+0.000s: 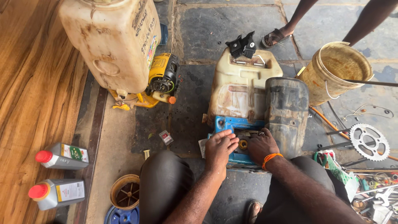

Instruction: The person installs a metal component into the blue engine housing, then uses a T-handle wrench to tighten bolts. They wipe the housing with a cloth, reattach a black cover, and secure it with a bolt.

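Note:
I crouch over a dirty cream sprayer tank lying on a blue metal frame on the stone floor. My left hand rests on the frame's near edge, fingers bent beside a small brass-coloured fitting. My right hand, an orange thread around its wrist, presses on the frame just right of that fitting, next to a dark worn back pad. Whether either hand grips a small part is hidden by the fingers.
A second cream tank with a yellow engine stands at upper left. Two grey oil bottles with red caps lie on the wooden boards. A cream bucket, a sprocket and loose tools sit right. Another person's sandalled foot stands beyond.

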